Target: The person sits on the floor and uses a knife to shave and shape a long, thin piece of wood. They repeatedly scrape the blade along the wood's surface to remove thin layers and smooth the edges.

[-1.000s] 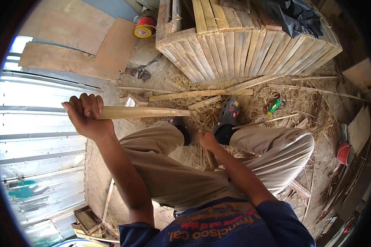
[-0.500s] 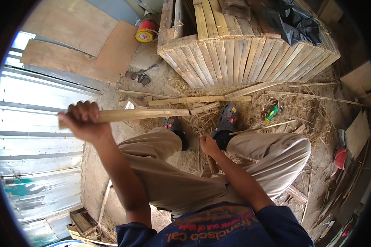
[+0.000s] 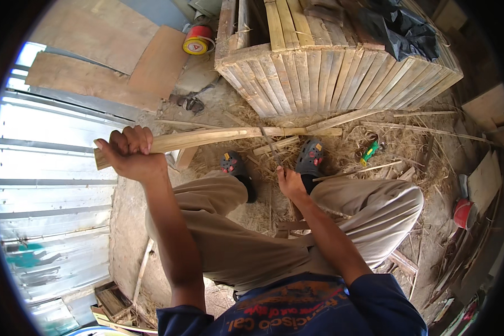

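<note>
My left hand (image 3: 133, 154) is closed around the near-left end of a long pale bamboo slat (image 3: 201, 138). The slat reaches rightward above my shoes, its far end tilted slightly up. Between my knees, my right hand (image 3: 290, 182) grips a knife; its narrow dark blade (image 3: 270, 145) points up and left. The blade's upper part meets or crosses the slat near its right end; whether it cuts into the wood I cannot tell. My fingers hide the knife's handle. Below my right hand, a small wooden block (image 3: 291, 226) shows between my legs.
Ahead stands a large slatted wooden bin (image 3: 330, 84) with a black plastic bag (image 3: 400, 31) on top. Loose strips (image 3: 341, 120) and shavings litter the dirt floor. A green-and-yellow object (image 3: 369, 152) lies right. Corrugated metal (image 3: 53, 179) walls the left; a red can (image 3: 197, 42) stands behind.
My left hand and the slat have shifted to the right, with the slat's right end rising. My right hand has moved up, and the knife blade now shows against the slat.
</note>
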The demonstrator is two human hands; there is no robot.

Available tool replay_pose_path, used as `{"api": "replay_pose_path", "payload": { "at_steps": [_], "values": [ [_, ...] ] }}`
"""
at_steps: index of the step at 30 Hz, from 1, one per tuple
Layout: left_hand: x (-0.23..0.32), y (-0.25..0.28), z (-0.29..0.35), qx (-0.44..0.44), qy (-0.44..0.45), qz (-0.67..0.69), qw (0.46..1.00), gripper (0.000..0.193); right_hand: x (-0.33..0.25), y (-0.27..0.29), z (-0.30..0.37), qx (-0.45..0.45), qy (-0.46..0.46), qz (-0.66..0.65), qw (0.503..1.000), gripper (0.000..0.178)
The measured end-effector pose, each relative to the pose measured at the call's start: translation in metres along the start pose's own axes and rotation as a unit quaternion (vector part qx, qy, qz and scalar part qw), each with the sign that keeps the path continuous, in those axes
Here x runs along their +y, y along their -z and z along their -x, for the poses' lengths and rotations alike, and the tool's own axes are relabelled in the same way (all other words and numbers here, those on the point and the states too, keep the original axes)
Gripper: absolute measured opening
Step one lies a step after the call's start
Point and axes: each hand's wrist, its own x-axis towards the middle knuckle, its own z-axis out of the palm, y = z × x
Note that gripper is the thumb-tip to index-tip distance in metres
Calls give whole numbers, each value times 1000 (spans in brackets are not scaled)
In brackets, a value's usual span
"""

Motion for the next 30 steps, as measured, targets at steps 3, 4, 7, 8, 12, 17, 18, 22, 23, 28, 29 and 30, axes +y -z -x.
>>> {"api": "replay_pose_path", "payload": {
  "at_steps": [3,4,7,8,12,17,18,22,23,28,29,30],
  "values": [
    [4,4,-3,-43,19,27,999,58,-4,5,-2,-6,125,-51,991,61],
    [5,5,-3,-40,25,31,998,58,-2,7,-4,-13,66,-93,993,60],
    [3,7,-5,-76,26,12,997,57,4,12,-11,-34,-115,-65,991,58],
    [3,6,-5,-55,32,22,998,57,7,14,-13,-55,-91,-31,994,59],
    [2,5,-6,-67,44,33,996,57,8,15,-18,-5,73,2,997,63],
    [1,8,-8,-64,30,32,997,57,-2,9,-23,9,-93,-82,992,55],
    [1,10,-10,-40,35,21,998,58,-2,8,-23,-12,-32,-63,997,58],
    [-1,18,-12,14,18,-11,1000,61,9,4,-23,-19,25,-46,998,64],
    [-1,19,-12,33,-3,-27,999,63,13,5,-22,-46,-63,-63,995,61],
    [-2,8,0,140,-38,-2,989,75,4,13,-13,-69,-101,-50,991,67],
    [-2,4,2,126,-36,-17,991,76,-4,18,-6,-45,-33,-57,997,68],
    [-3,0,5,112,-52,-41,992,78,-18,19,2,-15,9,-59,998,67]
  ]
}}
